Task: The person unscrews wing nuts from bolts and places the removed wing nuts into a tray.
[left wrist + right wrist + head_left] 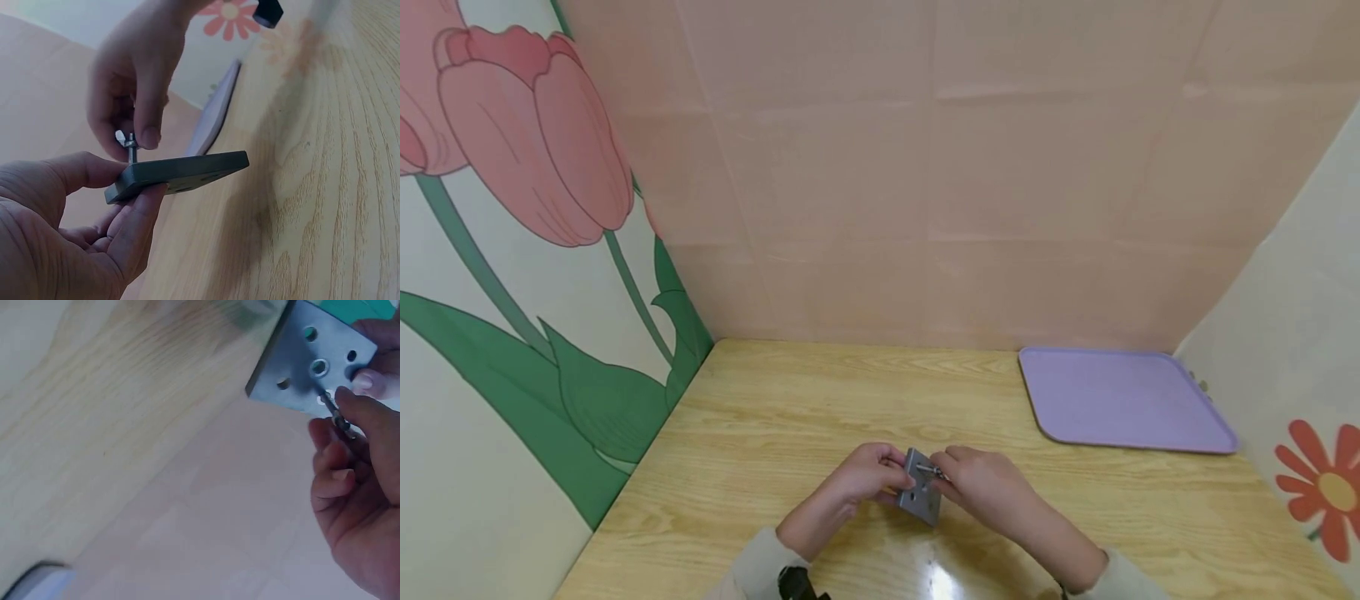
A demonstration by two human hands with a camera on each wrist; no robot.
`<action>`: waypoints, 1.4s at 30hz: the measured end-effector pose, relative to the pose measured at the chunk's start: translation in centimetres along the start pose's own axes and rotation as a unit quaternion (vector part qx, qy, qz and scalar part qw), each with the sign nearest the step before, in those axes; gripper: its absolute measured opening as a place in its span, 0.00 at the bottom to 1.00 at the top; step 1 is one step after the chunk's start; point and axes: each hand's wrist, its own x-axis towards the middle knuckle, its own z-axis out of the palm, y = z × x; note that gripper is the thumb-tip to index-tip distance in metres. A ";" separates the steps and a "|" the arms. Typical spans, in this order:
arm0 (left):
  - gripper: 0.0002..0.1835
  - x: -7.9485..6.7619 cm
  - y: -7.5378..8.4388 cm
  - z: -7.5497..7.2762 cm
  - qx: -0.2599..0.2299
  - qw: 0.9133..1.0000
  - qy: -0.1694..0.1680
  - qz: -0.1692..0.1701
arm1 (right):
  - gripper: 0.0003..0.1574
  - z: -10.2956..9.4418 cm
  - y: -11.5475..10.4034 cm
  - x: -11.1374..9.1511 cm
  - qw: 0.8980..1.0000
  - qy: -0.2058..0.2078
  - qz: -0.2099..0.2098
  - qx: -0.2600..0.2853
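My left hand [872, 475] grips a grey metal plate [920, 492] by one edge, thumb on one face and fingers on the other. Several round holes run through this plate, as the right wrist view shows. A bolt with a wing nut [127, 139] stands up from the plate near the gripped end. Between thumb and fingertips, my right hand [988, 487] pinches the bolt [335, 411] at its wing-nut end. The plate is held tilted above the table, and the left fingers behind it are partly hidden.
A purple tray [1127, 400] lies at the back right of the wooden table [775, 417]. Behind the table rises a pinkish covered wall [925, 167]. Flower-patterned walls flank the left and right sides.
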 end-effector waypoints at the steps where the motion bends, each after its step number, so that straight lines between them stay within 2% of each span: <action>1: 0.14 0.0 0.0 0.0 0.000 1.000 0.000 -0.001 | 0.14 0.1 0.0 0.0 0.999 0.017 -0.018 -0.022; 2: 0.14 0.0 0.0 0.0 0.000 1.000 0.000 -0.002 | 0.15 0.1 0.0 0.0 0.998 0.031 -0.031 -0.039; 4: 0.14 0.0 0.1 0.0 0.000 1.000 0.001 -0.002 | 0.15 0.2 0.0 -0.1 0.998 0.042 -0.028 -0.039; 6: 0.14 0.0 0.2 0.0 -0.002 1.000 0.002 -0.002 | 0.13 0.1 0.0 0.0 0.999 0.031 0.017 0.011; 8: 0.14 0.0 0.2 0.0 -0.002 1.000 0.004 -0.003 | 0.11 0.0 0.0 0.1 0.991 0.009 0.095 0.094; 10: 0.14 0.0 0.2 0.1 -0.001 1.000 0.006 -0.004 | 0.15 -0.2 0.1 0.2 0.967 -0.020 0.183 0.177; 12: 0.15 0.0 0.1 0.1 0.000 1.000 0.007 -0.006 | 0.22 -0.3 0.3 0.3 0.933 -0.054 0.256 0.247; 14: 0.15 0.0 0.1 0.1 0.001 1.000 0.008 -0.005 | 0.29 -0.3 0.4 0.4 0.903 -0.094 0.303 0.291; 16: 0.15 0.1 0.1 0.1 0.001 1.000 0.008 -0.004 | 0.33 -0.3 0.5 0.4 0.877 -0.125 0.330 0.327; 18: 0.15 0.1 0.1 0.0 0.003 1.000 0.007 -0.003 | 0.34 -0.2 0.5 0.3 0.858 -0.144 0.343 0.354; 21: 0.14 0.1 0.1 0.0 0.005 1.000 0.005 -0.003 | 0.32 -0.2 0.4 0.4 0.848 -0.155 0.342 0.373; 27: 0.14 0.0 0.1 0.0 0.006 1.000 0.004 -0.005 | 0.27 -0.5 0.0 0.4 0.856 -0.157 0.325 0.371; 31: 0.13 -0.1 0.1 -0.1 0.007 1.000 0.003 -0.008 | 0.26 -0.4 0.0 0.3 0.875 -0.148 0.295 0.354; 34: 0.13 -0.2 0.1 -0.1 0.007 1.000 0.003 -0.007 | 0.22 -0.3 0.0 0.3 0.912 -0.137 0.243 0.300; 38: 0.13 -0.2 0.0 -0.1 0.009 1.000 0.001 -0.003 | 0.12 -0.2 0.0 0.2 0.968 -0.106 0.146 0.174; 40: 0.13 -0.2 0.0 -0.2 0.007 1.000 0.001 -0.002 | 0.11 -0.2 0.0 0.1 0.985 -0.082 0.094 0.115; 42: 0.14 -0.1 0.0 -0.2 0.006 1.000 0.000 -0.001 | 0.12 -0.1 0.1 -0.1 0.995 -0.055 0.047 0.070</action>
